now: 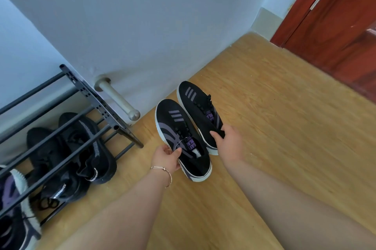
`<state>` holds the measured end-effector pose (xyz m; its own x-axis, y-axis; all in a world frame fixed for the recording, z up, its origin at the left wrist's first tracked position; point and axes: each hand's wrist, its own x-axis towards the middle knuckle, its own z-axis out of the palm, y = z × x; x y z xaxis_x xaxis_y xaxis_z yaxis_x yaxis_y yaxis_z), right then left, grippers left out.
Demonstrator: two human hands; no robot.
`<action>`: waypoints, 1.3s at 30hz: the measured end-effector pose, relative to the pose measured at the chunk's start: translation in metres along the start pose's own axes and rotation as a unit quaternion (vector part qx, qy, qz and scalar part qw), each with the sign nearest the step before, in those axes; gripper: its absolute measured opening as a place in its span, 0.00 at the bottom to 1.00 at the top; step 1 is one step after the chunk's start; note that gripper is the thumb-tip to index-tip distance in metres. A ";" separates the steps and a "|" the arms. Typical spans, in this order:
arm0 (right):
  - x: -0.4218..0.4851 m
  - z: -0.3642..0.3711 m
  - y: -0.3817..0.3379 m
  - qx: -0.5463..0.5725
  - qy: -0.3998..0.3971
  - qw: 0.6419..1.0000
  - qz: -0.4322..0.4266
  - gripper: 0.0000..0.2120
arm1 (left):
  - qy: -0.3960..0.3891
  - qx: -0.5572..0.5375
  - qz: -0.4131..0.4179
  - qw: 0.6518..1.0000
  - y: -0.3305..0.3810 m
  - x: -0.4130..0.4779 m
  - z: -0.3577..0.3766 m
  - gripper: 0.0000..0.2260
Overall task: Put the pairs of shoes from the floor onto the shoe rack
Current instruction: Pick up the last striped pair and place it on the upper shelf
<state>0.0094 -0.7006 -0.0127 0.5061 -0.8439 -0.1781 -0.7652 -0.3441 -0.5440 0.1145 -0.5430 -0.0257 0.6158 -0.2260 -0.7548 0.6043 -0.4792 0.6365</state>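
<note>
Two black sneakers with purple stripes and white soles are in the middle of the view, toes pointing to the wall. My left hand, with a thin bracelet on the wrist, grips the left sneaker at its opening. My right hand pinches the collar of the right sneaker. Whether the soles touch the wooden floor I cannot tell. The dark metal shoe rack stands to the left against the wall, about a shoe's length from the left sneaker.
On the rack's lower tier sits a pair of black sneakers, and a purple and white pair shows at the far left. A grey pipe sticks out of the wall beside the rack. A red-brown door is at the right.
</note>
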 end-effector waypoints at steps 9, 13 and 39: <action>-0.024 -0.084 -0.021 0.004 0.009 1.000 -0.018 0.14 | -0.022 -0.011 0.021 0.999 0.033 -0.067 0.006 0.25; -0.038 -0.115 -0.037 0.007 0.012 0.999 -0.029 0.14 | -0.020 -0.029 0.026 0.999 0.049 -0.091 -0.003 0.25; -0.187 -0.135 -0.117 0.038 0.002 0.997 -0.063 0.14 | 0.047 -0.063 0.053 0.996 0.048 -0.191 -0.141 0.23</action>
<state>-0.0494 -0.5580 0.1952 0.5946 -0.7976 -0.1011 -0.6634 -0.4157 -0.6222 0.0977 -0.4032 0.1713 0.7202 -0.1872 -0.6680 0.5884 -0.3454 0.7311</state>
